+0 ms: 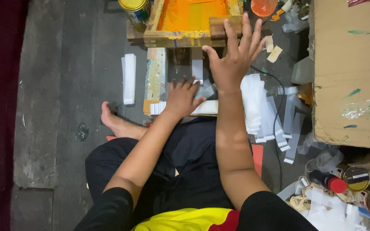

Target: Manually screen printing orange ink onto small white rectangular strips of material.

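Wooden screen frame, its mesh flooded with orange ink, sits on the floor ahead of the seated person. Right hand reaches toward its near edge, fingers spread wide and holding nothing. Left hand lies flat, fingers splayed, pressing white plastic strips beneath the frame. More strips pile beside a cardboard box.

Cardboard box: stood at right, brown, paint-smeared.
Tin: placed top centre, cylindrical, gold-lidded, blue-labelled.
Bottle: laid lower right, dark, red-capped.
Round tin: set beside it.
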